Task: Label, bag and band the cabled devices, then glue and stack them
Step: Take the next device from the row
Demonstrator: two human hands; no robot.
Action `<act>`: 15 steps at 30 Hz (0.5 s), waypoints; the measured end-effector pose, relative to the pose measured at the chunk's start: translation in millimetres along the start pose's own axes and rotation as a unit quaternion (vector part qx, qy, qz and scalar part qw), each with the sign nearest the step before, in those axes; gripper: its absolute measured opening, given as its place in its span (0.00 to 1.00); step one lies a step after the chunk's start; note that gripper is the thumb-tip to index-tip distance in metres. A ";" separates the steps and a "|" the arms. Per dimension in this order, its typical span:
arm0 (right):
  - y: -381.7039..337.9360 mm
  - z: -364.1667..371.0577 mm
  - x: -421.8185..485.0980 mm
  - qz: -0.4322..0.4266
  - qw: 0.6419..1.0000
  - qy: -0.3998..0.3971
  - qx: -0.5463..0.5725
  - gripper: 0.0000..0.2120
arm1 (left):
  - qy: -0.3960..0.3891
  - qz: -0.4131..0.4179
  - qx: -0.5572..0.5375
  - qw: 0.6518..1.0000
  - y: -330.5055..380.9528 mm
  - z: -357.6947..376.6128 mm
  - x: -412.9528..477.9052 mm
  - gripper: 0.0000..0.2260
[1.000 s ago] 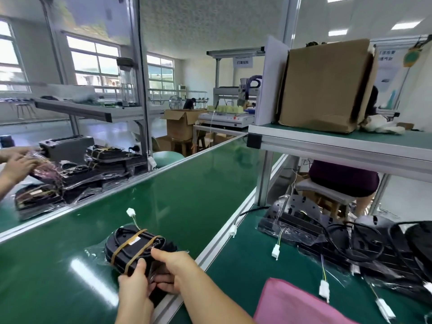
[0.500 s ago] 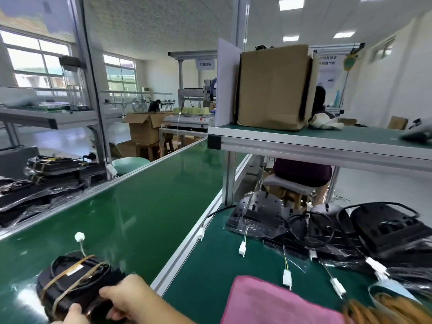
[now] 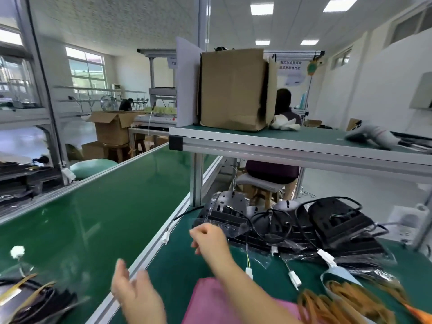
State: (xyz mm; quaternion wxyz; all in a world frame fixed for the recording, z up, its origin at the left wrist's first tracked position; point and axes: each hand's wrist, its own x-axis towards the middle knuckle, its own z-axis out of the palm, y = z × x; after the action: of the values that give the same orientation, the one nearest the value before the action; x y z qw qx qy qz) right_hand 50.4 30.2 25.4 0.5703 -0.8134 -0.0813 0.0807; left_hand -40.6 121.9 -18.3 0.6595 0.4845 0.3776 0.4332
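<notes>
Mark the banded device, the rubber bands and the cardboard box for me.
banded device [image 3: 39, 302]: head view, its black coiled cable.
rubber bands [image 3: 339, 305]: head view, middle of the tan heap.
cardboard box [image 3: 233, 90]: head view, centre of its front face.

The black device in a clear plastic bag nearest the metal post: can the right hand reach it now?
Probably yes. The right hand is at the near edge of the black device in a clear plastic bag, holding nothing. Nothing lies between them; a thin black cable runs off to one side.
</notes>
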 end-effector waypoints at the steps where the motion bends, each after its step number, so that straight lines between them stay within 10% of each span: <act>1: 7.7 -26.1 10.1 -0.013 0.997 0.072 -0.028 0.06 | -0.060 -0.010 0.009 0.998 -3.9 13.3 -14.9 0.22; 5: 36.3 -95.2 45.8 -0.022 0.947 0.190 -0.258 0.17 | -0.215 -0.044 0.036 0.975 -28.1 63.0 -65.6 0.20; 11: 56.8 -94.8 80.7 -0.074 0.854 0.088 -0.508 0.40 | -0.303 -0.154 0.065 0.938 -55.7 111.6 -76.5 0.18; 15: 61.7 -87.6 92.2 -0.107 0.827 0.119 -0.539 0.34 | -0.292 -0.196 0.058 0.934 -64.4 126.9 -72.6 0.18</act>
State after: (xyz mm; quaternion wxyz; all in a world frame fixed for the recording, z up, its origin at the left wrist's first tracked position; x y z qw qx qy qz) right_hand 162.2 -50.0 -6.7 0.0511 -0.9810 -0.1299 -0.1350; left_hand 64.5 4.3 -43.8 0.7836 0.5431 0.2803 0.1121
